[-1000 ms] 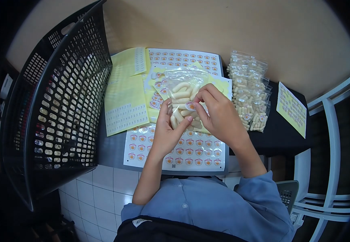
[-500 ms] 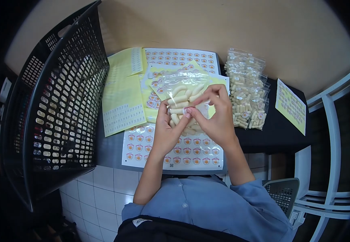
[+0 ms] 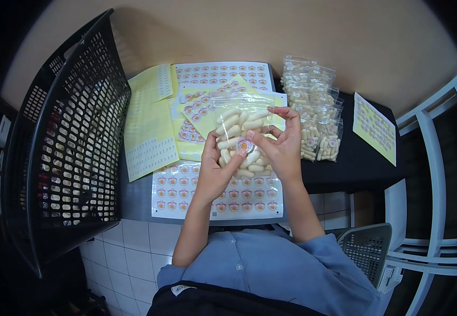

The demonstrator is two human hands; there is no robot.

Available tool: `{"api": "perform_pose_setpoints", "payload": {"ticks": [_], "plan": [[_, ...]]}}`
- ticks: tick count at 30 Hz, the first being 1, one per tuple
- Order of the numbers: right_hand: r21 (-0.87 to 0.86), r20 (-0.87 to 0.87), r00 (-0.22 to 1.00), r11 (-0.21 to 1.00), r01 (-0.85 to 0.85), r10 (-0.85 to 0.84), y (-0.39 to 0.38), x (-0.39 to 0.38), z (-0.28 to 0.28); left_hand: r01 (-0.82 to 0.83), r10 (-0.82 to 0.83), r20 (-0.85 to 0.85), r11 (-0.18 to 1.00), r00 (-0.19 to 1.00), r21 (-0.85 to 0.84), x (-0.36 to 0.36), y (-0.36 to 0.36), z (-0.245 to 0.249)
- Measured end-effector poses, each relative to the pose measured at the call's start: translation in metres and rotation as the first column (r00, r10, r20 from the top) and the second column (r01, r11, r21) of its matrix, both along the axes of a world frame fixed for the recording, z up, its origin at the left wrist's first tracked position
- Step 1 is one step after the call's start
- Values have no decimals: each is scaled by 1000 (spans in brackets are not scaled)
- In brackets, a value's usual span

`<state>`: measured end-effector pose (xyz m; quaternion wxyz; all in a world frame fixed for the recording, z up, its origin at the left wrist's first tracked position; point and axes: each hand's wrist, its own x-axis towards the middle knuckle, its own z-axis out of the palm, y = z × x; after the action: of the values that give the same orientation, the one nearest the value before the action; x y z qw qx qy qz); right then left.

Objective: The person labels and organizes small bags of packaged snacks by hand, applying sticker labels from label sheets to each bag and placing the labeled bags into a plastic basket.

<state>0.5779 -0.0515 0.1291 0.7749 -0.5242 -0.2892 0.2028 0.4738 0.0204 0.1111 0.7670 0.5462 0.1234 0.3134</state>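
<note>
A clear zip bag [image 3: 231,129] full of pale, finger-shaped pieces is held up between both hands over the table. My left hand [image 3: 215,168] grips its left side, with the thumb on the front. From the right, my right hand [image 3: 283,150] holds the bag, its thumb pressing near a round orange-and-pink sticker [image 3: 245,145] on the bag's face. The fingers behind the bag are partly hidden. Beneath it lies a white sheet of matching round stickers [image 3: 218,195], and beyond it a yellow backing sheet [image 3: 202,108] carries more stickers.
Several filled, stickered bags [image 3: 312,108] stand in rows on a black cloth [image 3: 365,158] at the right, beside another yellow sticker sheet [image 3: 376,129]. Yellow sheets with small labels [image 3: 152,131] lie left. A tall black plastic basket [image 3: 75,131] stands at far left, a grey basket [image 3: 368,250] lower right.
The round sticker now shows on the bag's front, where my fingers covered it before. My right hand has come down from its pinching pose onto the bag's right side. The view has shifted slightly.
</note>
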Motion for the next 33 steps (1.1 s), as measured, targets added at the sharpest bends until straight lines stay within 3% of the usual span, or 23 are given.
{"api": "perform_pose_setpoints", "payload": {"ticks": [4, 6, 9, 11, 13, 17, 19, 24, 27, 30, 33], "plan": [[19, 29, 999, 999, -36, 36, -13, 9, -4, 32, -26, 49, 993, 998, -110, 6, -5, -6], [25, 13, 998, 998, -54, 54, -20, 11, -6, 36, -34, 28, 996, 999, -87, 8, -7, -5], [-64, 124, 990, 996, -66, 74, -34, 7, -9, 68, -70, -11, 993, 997, -99, 7, -10, -4], [-86, 70, 990, 989, -118, 124, -41, 1, -11, 86, -91, -29, 987, 995, -135, 3, -11, -8], [-88, 51, 988, 986, -140, 145, -43, -3, -19, 44, -37, -188, 998, 981, 33, -2, -11, -17], [4, -105, 964, 969, -246, 245, -44, -10, -28, -52, 48, -154, 998, 987, -22, -17, -19, -23], [5, -187, 937, 955, -298, 294, -42, -14, -28, -15, 35, -213, 995, 976, 96, -28, -16, -27], [-102, 47, 965, 962, -254, 260, -29, -24, -28, -175, 185, -144, 982, 972, 75, -46, -15, -31], [-114, 11, 934, 928, -355, 358, -22, -28, -23, -241, 247, -159, 969, 956, 59, -61, -10, -30], [-94, 6, 897, 894, -439, 441, -16, -38, -28, -204, 207, -234, 978, 950, 39, -83, -5, -29], [-177, -6, 877, 863, -473, 480, -10, -48, -31, -234, 230, -164, 972, 959, -6, -97, -12, -31]]}}
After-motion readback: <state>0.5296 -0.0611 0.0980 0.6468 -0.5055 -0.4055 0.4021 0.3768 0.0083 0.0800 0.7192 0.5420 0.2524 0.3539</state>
